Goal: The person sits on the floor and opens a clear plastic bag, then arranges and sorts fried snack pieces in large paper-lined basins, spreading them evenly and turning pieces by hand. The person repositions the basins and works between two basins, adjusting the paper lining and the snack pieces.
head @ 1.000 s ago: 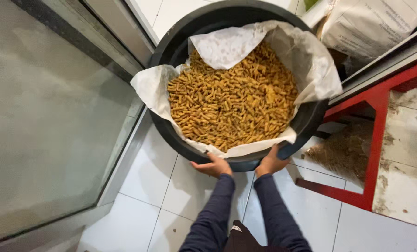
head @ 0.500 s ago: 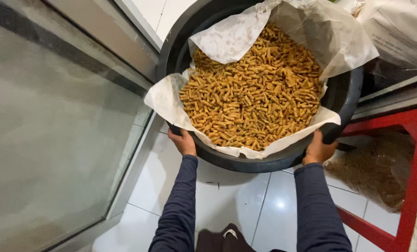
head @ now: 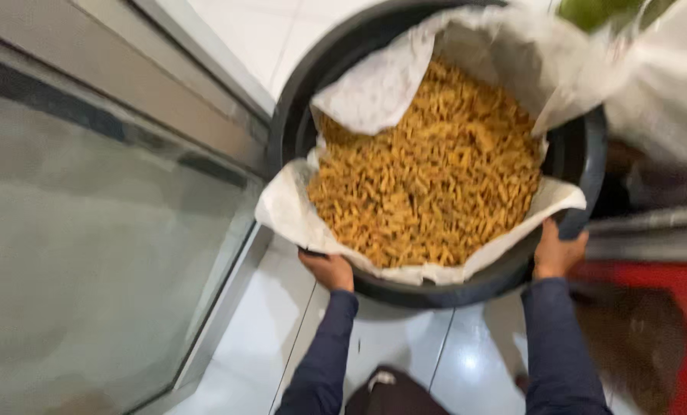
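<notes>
Left hand [head: 329, 270] and right hand [head: 558, 251] grip rim of black tub [head: 288, 131], frame centre; paper-lined, full of yellow snack sticks [head: 428, 169].

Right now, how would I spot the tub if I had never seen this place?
Look at the white tiled floor beside the glass door. The tub is the big round black one there, gripped at its near rim by the left hand and right hand. Only it is lined with white paper and heaped with small golden-brown sticks.
</notes>
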